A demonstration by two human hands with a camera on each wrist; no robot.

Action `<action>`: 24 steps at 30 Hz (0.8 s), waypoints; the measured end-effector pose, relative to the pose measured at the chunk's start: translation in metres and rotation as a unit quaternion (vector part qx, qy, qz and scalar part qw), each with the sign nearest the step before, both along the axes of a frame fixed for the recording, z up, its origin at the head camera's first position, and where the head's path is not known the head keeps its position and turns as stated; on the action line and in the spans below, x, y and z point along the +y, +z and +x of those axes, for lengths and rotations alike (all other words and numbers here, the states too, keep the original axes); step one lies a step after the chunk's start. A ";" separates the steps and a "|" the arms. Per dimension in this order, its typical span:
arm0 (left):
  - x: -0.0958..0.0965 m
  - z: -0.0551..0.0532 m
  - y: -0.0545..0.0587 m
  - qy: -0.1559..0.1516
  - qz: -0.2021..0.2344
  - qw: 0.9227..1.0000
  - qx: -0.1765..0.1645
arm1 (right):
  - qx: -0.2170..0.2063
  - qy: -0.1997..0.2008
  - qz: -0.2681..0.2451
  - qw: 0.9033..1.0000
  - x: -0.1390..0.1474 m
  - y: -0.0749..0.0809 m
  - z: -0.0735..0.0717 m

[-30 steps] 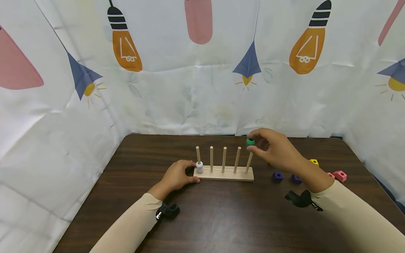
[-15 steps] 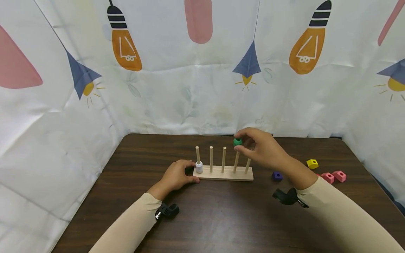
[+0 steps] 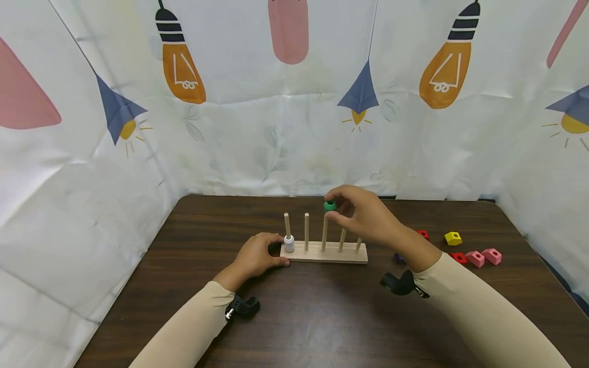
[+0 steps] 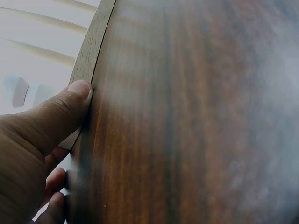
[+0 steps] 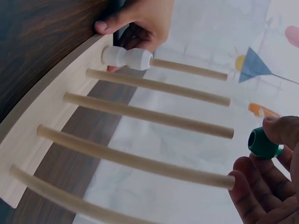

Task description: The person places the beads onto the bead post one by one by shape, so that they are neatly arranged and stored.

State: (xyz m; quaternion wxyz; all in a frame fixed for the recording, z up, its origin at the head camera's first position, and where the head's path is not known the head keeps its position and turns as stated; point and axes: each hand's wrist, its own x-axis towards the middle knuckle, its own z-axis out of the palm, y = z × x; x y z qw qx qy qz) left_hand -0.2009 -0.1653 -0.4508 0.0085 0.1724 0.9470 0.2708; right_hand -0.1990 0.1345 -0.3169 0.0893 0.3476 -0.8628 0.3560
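Note:
A pale wooden peg board [image 3: 345,255] with several upright pegs lies on the dark table. Two white beads [image 5: 125,57] are stacked on its leftmost peg. My left hand [image 3: 258,254] grips the board's left end, the thumb [image 4: 74,95] along its front edge and the fingers behind. With thumb and fingertips, my right hand [image 3: 363,212] pinches a green bead [image 5: 262,143] at the height of the peg tops. In the right wrist view the bead's hole faces the tip of the middle peg [image 5: 154,116], a small gap apart. The other pegs are bare.
Right of the board lie loose beads: a yellow one [image 3: 453,238], red ones [image 3: 458,257], pink ones [image 3: 492,256] and a dark blue one [image 3: 399,258] partly behind my right forearm. A white printed curtain [image 3: 285,143] hangs behind the table [image 3: 322,317].
My right hand has moved left with the green bead, from above the rightmost peg to the middle peg. The left hand and the board stay in place.

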 end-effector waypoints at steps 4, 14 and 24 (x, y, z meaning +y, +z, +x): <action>0.000 -0.001 0.000 0.002 0.000 1.000 -0.003 | -0.009 0.003 0.000 1.000 -0.008 0.001 -0.001; 0.000 -0.001 0.000 0.002 0.002 1.000 -0.005 | -0.023 0.011 -0.012 1.000 -0.029 0.000 -0.005; 0.000 -0.002 0.000 -0.001 0.003 1.000 -0.006 | -0.045 0.009 -0.012 0.999 -0.045 0.001 -0.006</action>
